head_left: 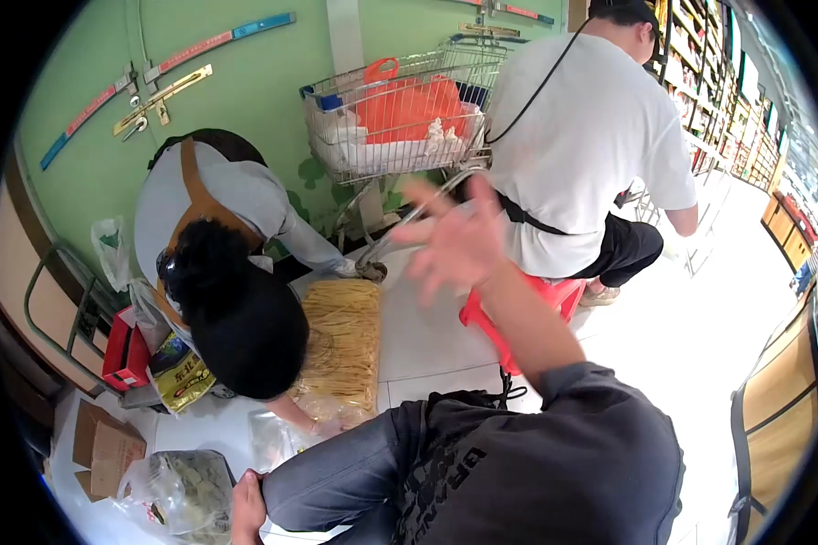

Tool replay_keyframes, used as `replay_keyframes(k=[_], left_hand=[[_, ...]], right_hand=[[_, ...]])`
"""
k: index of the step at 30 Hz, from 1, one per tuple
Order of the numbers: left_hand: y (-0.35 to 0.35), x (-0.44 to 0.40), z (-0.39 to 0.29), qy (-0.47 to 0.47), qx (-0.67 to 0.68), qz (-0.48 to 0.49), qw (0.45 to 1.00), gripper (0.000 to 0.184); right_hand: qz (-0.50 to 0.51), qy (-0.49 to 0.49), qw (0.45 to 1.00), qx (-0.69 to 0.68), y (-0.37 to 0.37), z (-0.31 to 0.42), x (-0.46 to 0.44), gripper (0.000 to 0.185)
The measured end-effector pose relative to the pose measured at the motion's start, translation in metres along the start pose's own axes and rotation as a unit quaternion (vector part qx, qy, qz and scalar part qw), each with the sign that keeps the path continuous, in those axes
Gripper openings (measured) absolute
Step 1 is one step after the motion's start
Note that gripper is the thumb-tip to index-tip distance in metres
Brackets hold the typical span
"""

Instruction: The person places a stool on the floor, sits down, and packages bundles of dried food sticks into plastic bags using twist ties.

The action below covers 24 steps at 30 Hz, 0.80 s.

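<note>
My right hand (459, 238) is raised at the centre, fingers spread and smeared by motion, with nothing in it. Behind it are the shopping cart's lower frame and a red plastic stool (498, 334). My left hand (246, 510) lies against the knee of my dark grey trousers (336, 472), its fingers partly seen, and nothing shows in it. Beside it sits a clear plastic bag (186, 495) with greenish contents. Beyond my knee, a bundle of yellow dried strips (345, 336) lies on the floor, with clear plastic packaging (277, 440) at its near end.
A person in a dark cap (245, 336) bends over the strips, hands near both ends. Another person in a white shirt (582, 136) sits on the stool, back turned. A shopping cart (395, 118) holds a red bag. An open cardboard box (109, 450) and a green trolley frame (50, 318) stand left.
</note>
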<state>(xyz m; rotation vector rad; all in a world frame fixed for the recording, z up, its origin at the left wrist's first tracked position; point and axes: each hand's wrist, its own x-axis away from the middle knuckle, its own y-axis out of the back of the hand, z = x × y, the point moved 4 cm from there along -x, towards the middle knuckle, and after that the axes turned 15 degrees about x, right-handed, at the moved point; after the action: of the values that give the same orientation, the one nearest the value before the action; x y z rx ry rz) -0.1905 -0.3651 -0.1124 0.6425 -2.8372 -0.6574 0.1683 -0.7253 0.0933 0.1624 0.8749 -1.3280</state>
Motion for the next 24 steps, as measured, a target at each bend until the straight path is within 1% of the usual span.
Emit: replay_keyframes(k=[1, 2, 3, 4, 5, 6, 7, 8, 9, 10, 12, 14, 16, 17, 19, 24], left_hand=[[-0.001, 0.0, -0.005, -0.006, -0.004, -0.003, 1.0, 0.048], [-0.002, 0.002, -0.008, -0.011, -0.002, -0.007, 1.0, 0.048], [-0.003, 0.003, -0.01, -0.007, -0.016, -0.007, 1.0, 0.046], [-0.004, 0.001, -0.01, -0.004, -0.03, -0.006, 1.0, 0.043], [-0.003, 0.0, -0.008, 0.003, -0.023, -0.002, 1.0, 0.036], [-0.001, 0.0, -0.017, -0.003, -0.02, -0.002, 1.0, 0.036], [0.0, 0.004, -0.025, 0.05, -0.023, 0.021, 0.998, 0.042], [-0.001, 0.006, -0.029, 0.102, -0.026, 0.044, 0.993, 0.055], [-0.001, 0.003, -0.028, 0.13, -0.051, 0.056, 0.989, 0.054], [-0.002, 0.004, -0.031, 0.13, -0.053, 0.06, 0.988, 0.054], [-0.003, 0.005, -0.037, 0.137, -0.007, 0.045, 0.989, 0.054], [-0.003, 0.004, -0.036, 0.138, -0.015, 0.045, 0.989, 0.053], [-0.003, 0.003, -0.037, 0.138, -0.018, 0.042, 0.989, 0.053], [-0.003, 0.004, -0.038, 0.142, -0.023, 0.045, 0.989, 0.052], [-0.004, 0.005, -0.036, 0.147, -0.026, 0.047, 0.988, 0.052], [0.001, 0.004, -0.022, 0.15, -0.016, 0.056, 0.987, 0.052]], right_hand=[[-0.129, -0.061, 0.988, -0.062, 0.044, -0.027, 0.017, 0.072], [-0.322, -0.116, 0.938, -0.046, 0.103, -0.07, 0.049, 0.06], [-0.508, -0.179, 0.841, 0.04, 0.149, -0.122, 0.092, 0.046], [-0.541, -0.338, 0.73, 0.246, 0.158, -0.156, 0.133, 0.039], [-0.416, -0.421, 0.668, 0.451, 0.193, -0.216, 0.185, 0.039], [-0.285, -0.464, 0.547, 0.637, 0.229, -0.275, 0.237, 0.038], [-0.07, -0.438, 0.564, 0.696, 0.179, -0.29, 0.212, 0.041], [0.092, -0.48, 0.554, 0.674, 0.178, -0.345, 0.234, 0.046], [0.07, -0.519, 0.568, 0.635, 0.126, -0.327, 0.209, 0.049], [0.047, -0.555, 0.583, 0.591, 0.064, -0.301, 0.173, 0.052], [0.054, -0.556, 0.595, 0.578, 0.067, -0.297, 0.169, 0.055], [0.062, -0.556, 0.603, 0.569, 0.072, -0.298, 0.167, 0.057], [0.098, -0.576, 0.591, 0.556, 0.075, -0.299, 0.164, 0.061], [0.098, -0.577, 0.589, 0.558, 0.074, -0.299, 0.163, 0.061], [0.081, -0.6, 0.562, 0.564, 0.065, -0.297, 0.159, 0.061], [0.076, -0.587, 0.568, 0.572, 0.074, -0.305, 0.167, 0.061]])
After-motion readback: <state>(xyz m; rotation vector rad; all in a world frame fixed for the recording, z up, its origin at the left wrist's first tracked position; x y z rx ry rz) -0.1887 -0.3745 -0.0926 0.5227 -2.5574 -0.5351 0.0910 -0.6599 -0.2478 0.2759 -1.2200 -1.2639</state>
